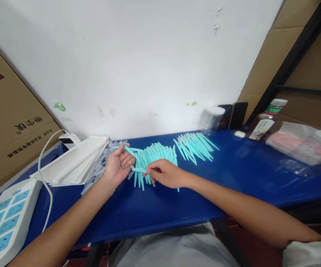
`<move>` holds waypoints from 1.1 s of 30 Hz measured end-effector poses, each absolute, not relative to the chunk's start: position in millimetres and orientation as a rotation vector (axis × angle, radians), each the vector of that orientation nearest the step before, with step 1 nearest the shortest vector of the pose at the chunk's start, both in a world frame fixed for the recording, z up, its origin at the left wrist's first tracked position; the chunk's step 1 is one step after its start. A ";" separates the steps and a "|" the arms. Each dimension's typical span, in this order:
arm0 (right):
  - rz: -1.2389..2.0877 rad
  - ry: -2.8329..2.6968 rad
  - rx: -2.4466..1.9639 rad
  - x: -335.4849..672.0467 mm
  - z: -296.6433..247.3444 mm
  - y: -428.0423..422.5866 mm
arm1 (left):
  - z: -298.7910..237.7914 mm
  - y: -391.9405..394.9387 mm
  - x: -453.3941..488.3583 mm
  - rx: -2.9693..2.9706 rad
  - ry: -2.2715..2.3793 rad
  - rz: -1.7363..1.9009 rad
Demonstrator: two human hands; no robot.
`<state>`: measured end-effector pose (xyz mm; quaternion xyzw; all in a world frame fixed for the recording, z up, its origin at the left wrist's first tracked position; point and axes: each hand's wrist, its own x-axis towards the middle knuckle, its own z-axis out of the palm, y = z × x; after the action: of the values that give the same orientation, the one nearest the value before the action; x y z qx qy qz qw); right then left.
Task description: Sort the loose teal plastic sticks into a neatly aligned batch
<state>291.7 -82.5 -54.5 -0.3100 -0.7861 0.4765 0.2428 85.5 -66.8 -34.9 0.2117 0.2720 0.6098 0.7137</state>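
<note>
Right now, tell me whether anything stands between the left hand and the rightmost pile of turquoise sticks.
Yes: the middle pile of turquoise sticks lies on the table between the left hand and the rightmost pile. The right hand, pinching one stick, is at the middle pile's near side.

Wall: white, scuffed, green residue low at left. Carton, left: brown, dark lettering, red patch. Power strip: white, blue socket faces, on blue table. Cable: white, runs past strip to block with dark panel. Right rear: clear jar, white lid on; dark phone upright near it. Bottle: white cap on, dark contents. Packet near bottle: pink contents.
</note>
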 end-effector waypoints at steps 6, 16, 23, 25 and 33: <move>1.546 -1.960 -0.847 289.3 -61.4 -80.9 | -32.8 -68.7 87.5 0.473 0.609 1.345; 1.585 -1.923 -0.890 291.2 -50.4 -84.8 | -29.9 -67.4 80.1 0.508 0.574 1.380; 1.590 -1.921 -0.857 290.7 -50.8 -85.5 | -30.4 -70.0 85.4 0.520 0.572 1.359; 1.605 -1.905 -0.858 290.4 -51.7 -85.3 | -31.1 -70.7 86.4 0.526 0.572 1.359; 1.639 -1.856 -0.852 285.9 -54.2 -86.6 | -38.7 -76.7 98.1 0.600 0.598 1.332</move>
<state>285.9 -86.6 -54.2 -0.3142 -0.6848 0.6047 0.2582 98.1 -76.7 -38.7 0.2700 0.2689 0.5990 0.7043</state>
